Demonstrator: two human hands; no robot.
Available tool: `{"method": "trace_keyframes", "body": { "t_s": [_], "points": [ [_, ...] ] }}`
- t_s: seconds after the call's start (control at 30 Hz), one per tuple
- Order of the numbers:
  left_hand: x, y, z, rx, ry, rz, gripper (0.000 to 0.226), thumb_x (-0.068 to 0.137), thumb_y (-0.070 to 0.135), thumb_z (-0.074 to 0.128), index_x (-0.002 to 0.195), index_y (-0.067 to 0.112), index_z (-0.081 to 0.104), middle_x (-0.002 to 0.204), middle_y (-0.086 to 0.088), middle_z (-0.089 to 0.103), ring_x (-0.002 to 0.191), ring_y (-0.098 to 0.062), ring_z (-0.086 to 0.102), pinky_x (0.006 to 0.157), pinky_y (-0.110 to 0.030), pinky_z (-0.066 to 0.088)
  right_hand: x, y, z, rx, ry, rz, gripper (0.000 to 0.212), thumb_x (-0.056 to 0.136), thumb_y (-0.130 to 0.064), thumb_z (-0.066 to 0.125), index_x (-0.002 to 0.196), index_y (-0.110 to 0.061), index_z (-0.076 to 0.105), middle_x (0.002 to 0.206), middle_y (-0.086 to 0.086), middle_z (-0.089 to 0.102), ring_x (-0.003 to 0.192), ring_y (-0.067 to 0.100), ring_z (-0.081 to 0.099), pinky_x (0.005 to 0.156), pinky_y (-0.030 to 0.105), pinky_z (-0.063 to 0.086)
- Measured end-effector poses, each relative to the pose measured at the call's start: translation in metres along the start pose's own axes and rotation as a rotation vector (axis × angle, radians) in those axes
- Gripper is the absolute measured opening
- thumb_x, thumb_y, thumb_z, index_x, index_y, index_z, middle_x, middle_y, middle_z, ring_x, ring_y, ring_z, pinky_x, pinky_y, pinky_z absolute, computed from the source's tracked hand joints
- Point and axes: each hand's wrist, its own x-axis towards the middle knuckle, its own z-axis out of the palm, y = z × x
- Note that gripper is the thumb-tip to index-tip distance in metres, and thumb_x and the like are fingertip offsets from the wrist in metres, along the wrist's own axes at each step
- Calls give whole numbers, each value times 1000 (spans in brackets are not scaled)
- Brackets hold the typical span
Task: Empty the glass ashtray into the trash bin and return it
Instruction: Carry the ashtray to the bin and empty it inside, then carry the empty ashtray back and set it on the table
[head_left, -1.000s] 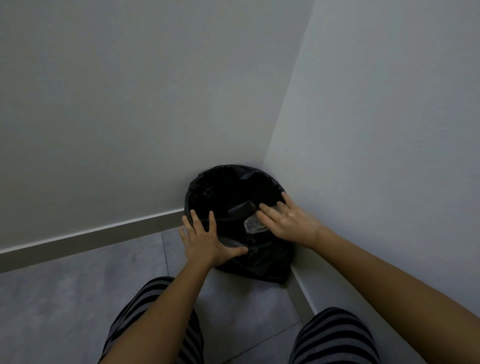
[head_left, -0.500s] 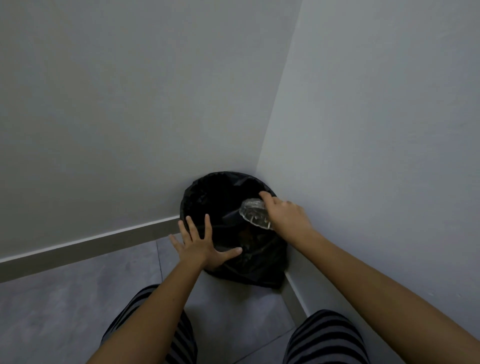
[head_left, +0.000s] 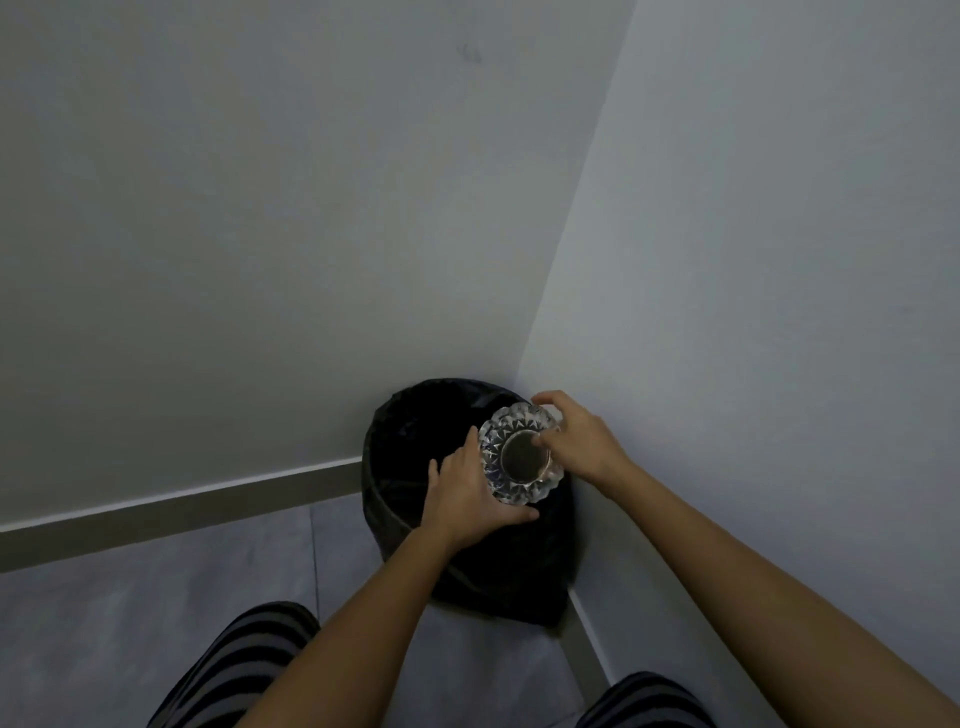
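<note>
Head view: the clear cut-glass round ashtray (head_left: 522, 457) is held above the mouth of the black bag-lined trash bin (head_left: 415, 467) in the wall corner, its dark round centre facing the camera. Judgement: keep it over the opening until any residue has dropped, both grips firm, since faceted glass is slippery. The right hand (head_left: 582, 441) pinches the far rim, thumb on the centre. The left hand (head_left: 467, 493) cups the near edge, fingers part-curled against the glass.

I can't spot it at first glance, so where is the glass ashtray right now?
The glass ashtray is held between the left hand and right hand, just above the black-lined trash bin in the wall corner.
</note>
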Motion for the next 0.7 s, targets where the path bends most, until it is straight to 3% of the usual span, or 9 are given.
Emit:
{"method": "trace_keyframes", "body": {
  "t_s": [0.07,0.17,0.27,0.37,0.47,0.6,0.7],
  "points": [
    [1,-2,-3,-32,79,-2,127,41,76,73,146,24,24,142,4,46,132,-22,41,116,-52,22,1,-1,-2,61,-67,-33,49,85,-11,64,131,-25,53,112,5,64,91,19,57,77,26,44],
    [2,-7,-11,-40,65,24,116,45,67,79,141,24,31,139,6,48,131,-19,41,117,-51,18,-1,9,-5,135,-269,-52,62,89,-12,66,142,-23,36,123,12,62,100,21,61,86,30,53],
    [7,-15,-26,17,37,69,113,44,64,81,137,23,32,136,5,48,130,-19,41,116,-51,20,-2,17,-9,39,-446,-164,95,74,-7,82,144,-18,19,127,1,54,113,14,57,91,15,48],
    [10,-13,-47,99,17,92,116,42,66,80,138,22,34,136,3,45,133,-20,38,115,-51,22,-4,11,-10,-113,-408,-248,115,64,-15,89,148,-15,11,131,-1,51,118,12,54,94,11,40],
    [-3,6,-85,132,-9,110,126,40,74,72,143,17,28,146,-1,34,142,-21,26,118,-54,14,-14,-18,-22,-64,-381,-320,108,60,-24,90,143,-20,21,129,-9,50,118,7,52,90,0,36],
    [-27,44,-155,228,-10,53,132,44,76,70,148,12,20,158,-7,13,149,-25,7,119,-51,4,-24,-80,-52,-42,-339,-428,98,57,-46,85,138,-28,33,140,-6,45,131,10,46,110,26,38],
    [-49,75,-213,326,26,-22,138,39,85,54,151,13,16,161,-11,-9,148,-29,-13,117,-54,-4,-31,-135,-75,-209,-353,-475,110,55,-61,75,146,-20,29,154,6,29,147,20,23,118,30,28]
  ]
}}
